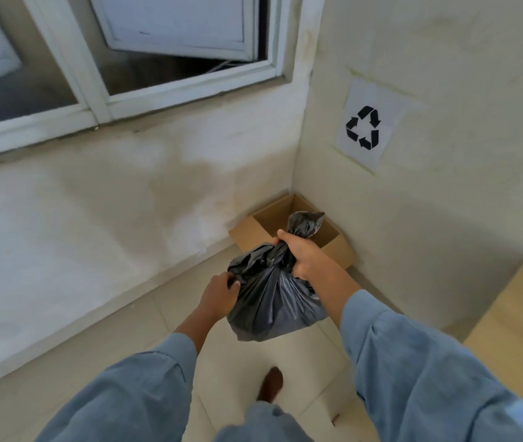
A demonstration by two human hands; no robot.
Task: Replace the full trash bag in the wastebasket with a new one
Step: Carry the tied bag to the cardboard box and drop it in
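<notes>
A full black trash bag [272, 301] with a knotted, twisted top hangs in the air in front of me, above the tiled floor. My right hand [304, 253] is closed around the bag's twisted neck, with the loose end sticking up past my fingers. My left hand [220, 293] grips the bag's left side just below the knot. No wastebasket and no new bag are in view.
An open cardboard box [333, 247] stands in the corner just beyond the bag. A paper with a recycling sign [365, 127] is taped on the right wall. A window [120, 59] runs along the far wall. A light wooden surface [518, 317] is at the right. My foot [271, 384] is on the tiles.
</notes>
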